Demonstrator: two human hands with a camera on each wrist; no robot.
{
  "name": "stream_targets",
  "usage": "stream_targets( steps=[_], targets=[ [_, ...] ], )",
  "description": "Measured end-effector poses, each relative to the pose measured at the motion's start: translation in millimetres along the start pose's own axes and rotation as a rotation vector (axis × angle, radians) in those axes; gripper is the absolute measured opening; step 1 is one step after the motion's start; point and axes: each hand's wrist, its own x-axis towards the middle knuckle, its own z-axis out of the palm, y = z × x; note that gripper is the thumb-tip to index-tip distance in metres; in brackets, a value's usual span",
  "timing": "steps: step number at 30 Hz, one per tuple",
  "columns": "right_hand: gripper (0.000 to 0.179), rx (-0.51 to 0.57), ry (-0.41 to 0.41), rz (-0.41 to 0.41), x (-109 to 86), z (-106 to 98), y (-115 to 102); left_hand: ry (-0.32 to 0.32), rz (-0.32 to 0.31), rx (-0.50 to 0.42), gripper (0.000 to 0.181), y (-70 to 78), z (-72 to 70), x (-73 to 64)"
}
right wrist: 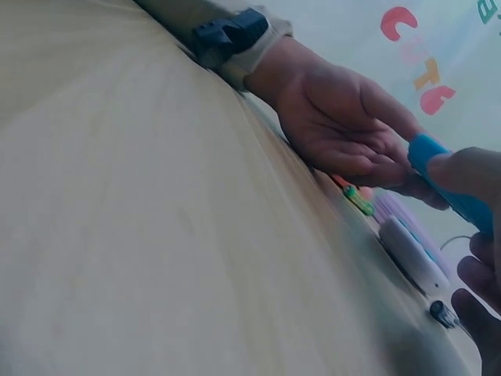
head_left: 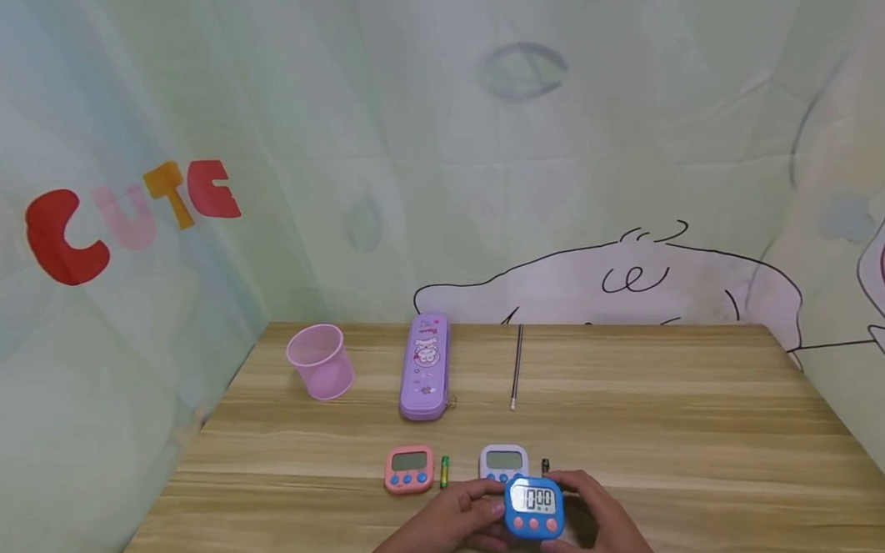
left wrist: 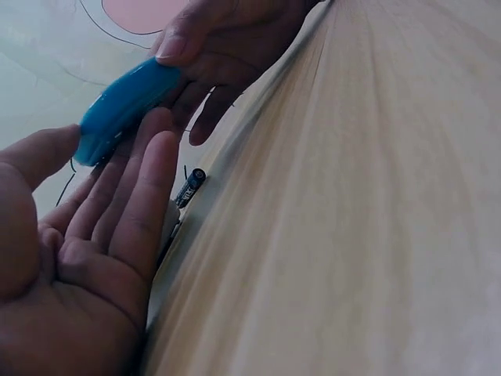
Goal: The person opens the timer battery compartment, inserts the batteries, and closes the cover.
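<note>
Now, your left hand (head_left: 450,523) and right hand (head_left: 608,531) pinch opposite sides of the blue timer (head_left: 534,508), held above the surface (head_left: 705,424) toward its near edge. Support it lightly there, clear of the pink buttons (head_left: 534,523).

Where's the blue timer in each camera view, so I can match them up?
Head: blue timer low, right of centre, between left hand and right hand.
Left wrist: blue timer upper left, seen edge-on.
Right wrist: blue timer near the right edge, mid-height, partly behind the right thumb.
Shared landmark: the dark battery, visible in all three.
</note>
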Motion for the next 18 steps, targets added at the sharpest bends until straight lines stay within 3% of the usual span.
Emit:
stream_targets(
  steps=[6, 14, 18],
  targets=[
    [0.066, -0.019, -0.012, -0.052, 1.4, -10, 5, -0.007, 0.004, 0.103, 0.043, 3.4, 2.0, 1.0],
    [0.065, -0.093, -0.019, -0.174, 4.8, -24, 10, 0.016, 0.070, 0.395, 0.043, 15.0, 10.8, 3.5],
    [0.065, -0.110, -0.032, -0.175, 6.8, -33, 16, 0.024, 0.085, 0.566, 0.046, 21.5, 17.5, 5.5]
  ],
)
